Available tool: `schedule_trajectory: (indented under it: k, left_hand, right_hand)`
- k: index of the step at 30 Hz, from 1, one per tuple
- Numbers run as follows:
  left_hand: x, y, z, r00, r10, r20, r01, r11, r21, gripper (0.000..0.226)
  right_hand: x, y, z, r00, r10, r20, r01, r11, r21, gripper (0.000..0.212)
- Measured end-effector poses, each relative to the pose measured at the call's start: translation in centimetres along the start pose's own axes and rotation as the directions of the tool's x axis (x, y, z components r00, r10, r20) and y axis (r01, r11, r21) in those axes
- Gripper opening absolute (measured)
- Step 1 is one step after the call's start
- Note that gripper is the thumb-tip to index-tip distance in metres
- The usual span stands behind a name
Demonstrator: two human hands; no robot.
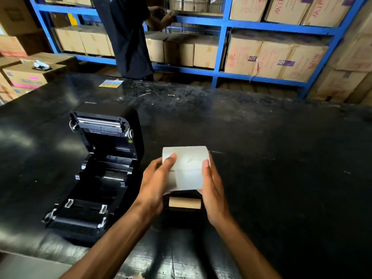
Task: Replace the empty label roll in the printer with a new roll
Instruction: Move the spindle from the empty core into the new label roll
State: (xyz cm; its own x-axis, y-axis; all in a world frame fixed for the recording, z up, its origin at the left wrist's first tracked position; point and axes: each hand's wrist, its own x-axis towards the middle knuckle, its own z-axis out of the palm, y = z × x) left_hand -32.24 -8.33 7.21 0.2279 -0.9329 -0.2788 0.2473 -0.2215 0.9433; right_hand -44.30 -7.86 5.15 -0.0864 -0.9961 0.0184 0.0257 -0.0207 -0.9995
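Both hands, left hand (159, 178) and right hand (213, 190), grip the white label roll (188, 168) at its ends above the black worktop (271, 178). Brown cardboard core (184, 202) lies beneath. Printer (100, 168) stands open, just left.

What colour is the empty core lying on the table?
Brown cardboard; the empty core shows in the head view.
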Motion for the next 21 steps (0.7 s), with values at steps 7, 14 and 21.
schedule_trajectory:
  k: [7,14,21]
  left_hand:
    - [2.2,1.8,2.0,0.981,0.042,0.191,-0.106,0.936,0.336,0.056]
    - [10.2,-5.8,-3.3,0.979,-0.037,0.2,-0.163,0.444,0.881,0.038]
    - [11.7,-9.0,-5.0,0.919,-0.13,0.371,-0.371,0.025,0.928,0.043]
  right_hand:
    - [3.3,-0.4,-2.7,0.932,0.307,-0.191,-0.218,0.899,0.381,0.031]
    - [5.1,0.4,-6.4,0.907,0.391,-0.154,-0.287,0.844,0.453,0.033]
    - [4.8,1.8,-6.6,0.889,0.434,-0.146,-0.319,0.815,0.483,0.035]
